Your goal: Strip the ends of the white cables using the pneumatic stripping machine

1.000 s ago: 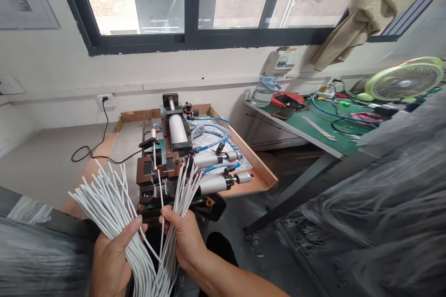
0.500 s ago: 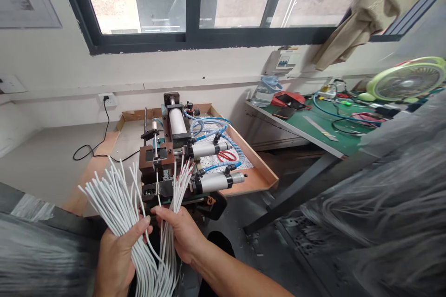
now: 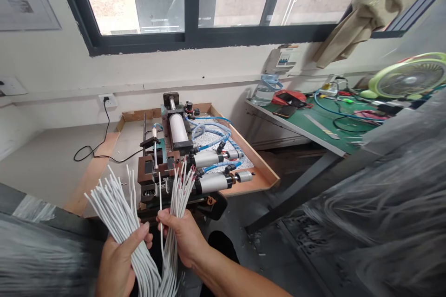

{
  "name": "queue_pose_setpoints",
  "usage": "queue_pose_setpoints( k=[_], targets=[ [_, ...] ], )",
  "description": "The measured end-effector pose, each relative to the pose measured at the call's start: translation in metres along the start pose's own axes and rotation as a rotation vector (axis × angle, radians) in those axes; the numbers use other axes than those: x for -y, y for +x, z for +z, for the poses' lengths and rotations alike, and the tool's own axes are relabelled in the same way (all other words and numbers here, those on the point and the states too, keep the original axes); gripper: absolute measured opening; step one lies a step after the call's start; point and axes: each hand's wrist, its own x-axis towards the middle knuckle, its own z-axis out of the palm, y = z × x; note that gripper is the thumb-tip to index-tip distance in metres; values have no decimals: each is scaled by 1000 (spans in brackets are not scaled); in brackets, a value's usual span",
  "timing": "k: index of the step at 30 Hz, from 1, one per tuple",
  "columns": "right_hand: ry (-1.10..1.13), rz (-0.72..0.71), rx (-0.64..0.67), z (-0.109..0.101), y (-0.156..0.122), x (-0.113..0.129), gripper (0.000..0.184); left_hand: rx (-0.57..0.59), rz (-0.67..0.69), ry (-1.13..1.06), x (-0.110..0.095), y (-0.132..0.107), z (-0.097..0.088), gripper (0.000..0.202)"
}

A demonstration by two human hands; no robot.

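Note:
My left hand (image 3: 118,264) is closed around a fanned bundle of white cables (image 3: 116,204) whose ends point up and to the left. My right hand (image 3: 183,236) is closed on a smaller bunch of white cables (image 3: 181,190) with stripped ends showing red. One single cable (image 3: 160,195) stands up between the two bunches, by my right thumb. Both bunches hang down together below my hands. Just beyond my hands stands a small pneumatic wire-stripping machine (image 3: 174,148) with silver cylinders and blue air hoses.
The machine sits on a wooden tray (image 3: 258,167) on a grey bench (image 3: 42,162). A black power cord (image 3: 94,153) runs to a wall socket. To the right is a green-topped table (image 3: 313,130) with tools, a water bottle (image 3: 263,90) and a green fan (image 3: 407,76). Clear plastic sheeting (image 3: 390,204) covers the right foreground.
Both hands have shifted slightly with the cable bunches; the left bundle's ends moved right and closer together. The view wobbled a little. The grips are unchanged.

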Motion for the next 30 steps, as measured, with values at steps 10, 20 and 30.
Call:
queue_pose_setpoints(
  k=[10, 20, 30],
  targets=[
    [60, 60, 21, 5, 4, 6, 21, 33, 33, -16, -3, -2, 2, 20],
    [-65, 37, 391, -25, -7, -4, 27, 37, 101, -54, -3, -11, -9, 20],
    [-141, 239, 601, -47, -51, -26, 34, 100, 124, -55, 3, -37, -21, 19]
  ],
)
